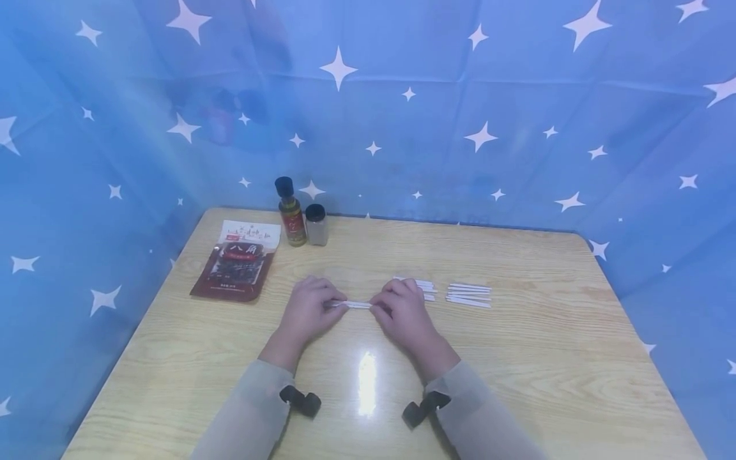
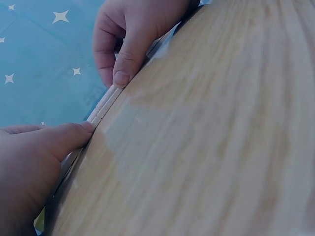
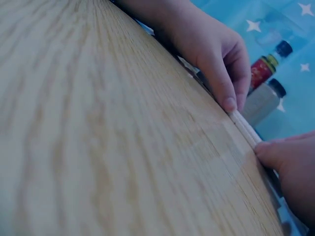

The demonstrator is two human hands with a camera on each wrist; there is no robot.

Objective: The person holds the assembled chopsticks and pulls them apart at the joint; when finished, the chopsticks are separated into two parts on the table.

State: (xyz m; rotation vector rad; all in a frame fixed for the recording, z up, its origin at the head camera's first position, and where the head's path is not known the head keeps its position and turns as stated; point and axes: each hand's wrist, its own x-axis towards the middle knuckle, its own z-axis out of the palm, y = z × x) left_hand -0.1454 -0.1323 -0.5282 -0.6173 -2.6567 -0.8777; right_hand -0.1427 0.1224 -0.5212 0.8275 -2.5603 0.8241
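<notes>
Thin white sticks (image 1: 359, 305) lie low at the tabletop, stretched between both hands. The left hand (image 1: 310, 305) pinches their left end with thumb and fingers. At the right end, the right hand (image 1: 404, 314) pinches them the same way. The left wrist view shows small seams along the white sticks (image 2: 104, 104), between the two thumbs. Fingertips cover both ends. Just beyond the right hand, a group of similar sticks (image 1: 427, 285) is partly hidden by the fingers. Farther right, another group of white sticks (image 1: 468, 295) lies roughly parallel.
Left of the hands lies a brown and white spice packet (image 1: 237, 262). An oil bottle (image 1: 292, 220) with a black cap and a small black-lidded jar (image 1: 317, 227) stand at the back of the wooden table (image 1: 546, 358). A blue star-patterned curtain (image 1: 425, 147) surrounds it.
</notes>
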